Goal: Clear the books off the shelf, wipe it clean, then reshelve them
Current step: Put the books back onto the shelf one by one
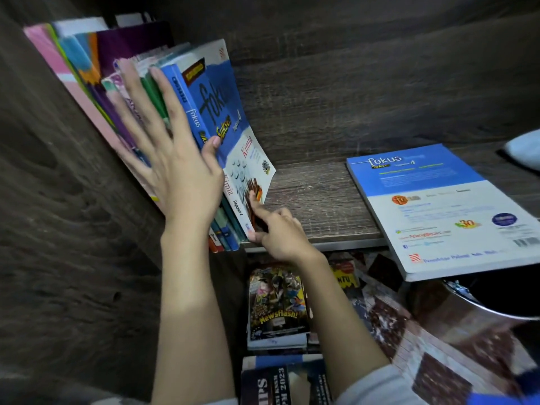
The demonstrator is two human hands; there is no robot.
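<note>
Woodgrain shelf | left hand flat on books | right hand apparently pinching one

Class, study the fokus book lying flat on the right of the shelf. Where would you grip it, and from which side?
Grip the flat book by its near edge, coming from the front, thumb on top and fingers beneath. That edge overhangs the front lip of the shelf, so fingers can get under it; the rest lies flat on the board.

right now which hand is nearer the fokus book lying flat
Right. The right hand pinches the Kimia book at its lower corner, with open shelf between it and the flat fokus book. The left hand presses the leaning books farther left.
</note>
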